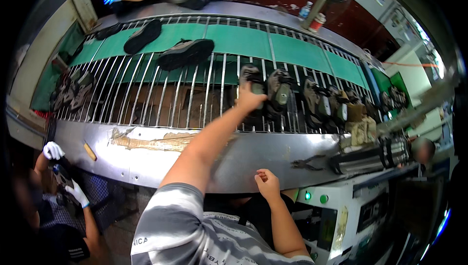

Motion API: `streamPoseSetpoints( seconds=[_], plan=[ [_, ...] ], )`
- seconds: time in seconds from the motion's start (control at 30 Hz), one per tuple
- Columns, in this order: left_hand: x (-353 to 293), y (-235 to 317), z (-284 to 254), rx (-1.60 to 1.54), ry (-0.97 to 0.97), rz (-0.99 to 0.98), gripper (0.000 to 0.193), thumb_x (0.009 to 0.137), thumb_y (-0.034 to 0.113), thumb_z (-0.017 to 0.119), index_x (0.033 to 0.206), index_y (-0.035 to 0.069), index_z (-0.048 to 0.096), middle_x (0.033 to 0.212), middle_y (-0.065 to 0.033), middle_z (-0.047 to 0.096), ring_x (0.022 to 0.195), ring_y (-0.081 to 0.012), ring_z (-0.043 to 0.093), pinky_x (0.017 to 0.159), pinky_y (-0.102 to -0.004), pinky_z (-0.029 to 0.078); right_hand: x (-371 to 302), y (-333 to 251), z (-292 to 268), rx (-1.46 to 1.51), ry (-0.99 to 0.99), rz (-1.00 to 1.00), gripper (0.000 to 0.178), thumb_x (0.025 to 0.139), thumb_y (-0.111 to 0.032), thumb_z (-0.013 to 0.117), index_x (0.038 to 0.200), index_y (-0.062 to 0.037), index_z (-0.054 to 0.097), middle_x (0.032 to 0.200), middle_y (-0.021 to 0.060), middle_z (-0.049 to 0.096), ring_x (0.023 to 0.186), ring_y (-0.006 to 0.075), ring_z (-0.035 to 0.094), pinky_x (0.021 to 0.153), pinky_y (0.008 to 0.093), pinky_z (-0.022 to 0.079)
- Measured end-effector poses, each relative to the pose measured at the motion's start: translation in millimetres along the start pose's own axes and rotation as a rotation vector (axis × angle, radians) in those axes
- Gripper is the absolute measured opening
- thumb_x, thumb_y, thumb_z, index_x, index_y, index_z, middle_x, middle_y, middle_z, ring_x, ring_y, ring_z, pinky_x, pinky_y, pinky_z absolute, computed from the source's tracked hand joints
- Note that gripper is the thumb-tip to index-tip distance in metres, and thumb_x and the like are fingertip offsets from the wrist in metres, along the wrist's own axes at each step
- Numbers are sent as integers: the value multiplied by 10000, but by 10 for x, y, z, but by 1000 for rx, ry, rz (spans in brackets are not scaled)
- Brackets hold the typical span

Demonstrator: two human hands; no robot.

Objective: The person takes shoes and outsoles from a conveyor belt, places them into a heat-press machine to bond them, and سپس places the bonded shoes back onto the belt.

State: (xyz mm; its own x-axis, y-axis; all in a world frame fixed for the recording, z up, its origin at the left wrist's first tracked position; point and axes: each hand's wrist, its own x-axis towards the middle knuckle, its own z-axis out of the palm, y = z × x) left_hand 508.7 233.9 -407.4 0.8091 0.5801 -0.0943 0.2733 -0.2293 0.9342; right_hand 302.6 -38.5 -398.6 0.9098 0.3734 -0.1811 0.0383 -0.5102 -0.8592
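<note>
My left arm reaches out over a rack of metal rollers point(195, 100). My left hand point(251, 98) is closed on a dark grey and black shoe point(250, 72), which stands on the rollers with its toe pointing away; the hand hides part of it. Just to the right of it stands a similar shoe point(279, 84) with a greenish inside. My right hand point(268, 183) is held near my body at the front edge of the metal ledge point(234, 155). Its fingers are loosely curled, and nothing shows in them.
More shoes point(319, 100) line the rollers to the right, others point(78, 89) at far left. Black-soled shoes point(187, 54) lie by the green belt point(239, 41). Pliers point(308, 162) and a yellow-handled tool point(90, 151) rest on the ledge. Co-workers' gloved hands point(77, 193) show left and beyond.
</note>
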Motion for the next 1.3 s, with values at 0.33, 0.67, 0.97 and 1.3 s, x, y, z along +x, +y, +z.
streamPoseSetpoints(
  seconds=[0.33,0.67,0.97,1.3],
  plan=[
    [350,-438,-1145,346,267,494,615,683,296,744,1170,1,513,1115,-208,555,1113,-383,512,999,-422,402,218,330,201,-253,232,-363,56,693,-28,659,739,-52,637,603,85,568,521,255,555,495,342,451],
    [1768,-1162,-2924,1729,311,451,801,771,195,671,1470,204,281,1347,-187,441,1235,-353,430,1003,-544,337,247,321,238,-466,207,-493,84,655,9,619,684,-60,582,554,58,479,454,220,467,446,329,365],
    [1287,-119,-2805,1263,79,119,1045,574,495,763,1430,90,319,1145,-217,570,1049,-390,572,892,-455,471,128,321,282,-272,274,-425,68,689,18,624,730,-35,617,585,77,537,474,213,496,460,310,389],
    [-1765,-169,-3549,-701,-65,-90,527,830,248,532,1292,-3,508,1184,-181,608,1008,-232,640,885,-349,520,-52,740,299,213,226,-102,78,830,1,571,892,-12,617,673,14,558,571,91,503,548,234,415]
  ],
)
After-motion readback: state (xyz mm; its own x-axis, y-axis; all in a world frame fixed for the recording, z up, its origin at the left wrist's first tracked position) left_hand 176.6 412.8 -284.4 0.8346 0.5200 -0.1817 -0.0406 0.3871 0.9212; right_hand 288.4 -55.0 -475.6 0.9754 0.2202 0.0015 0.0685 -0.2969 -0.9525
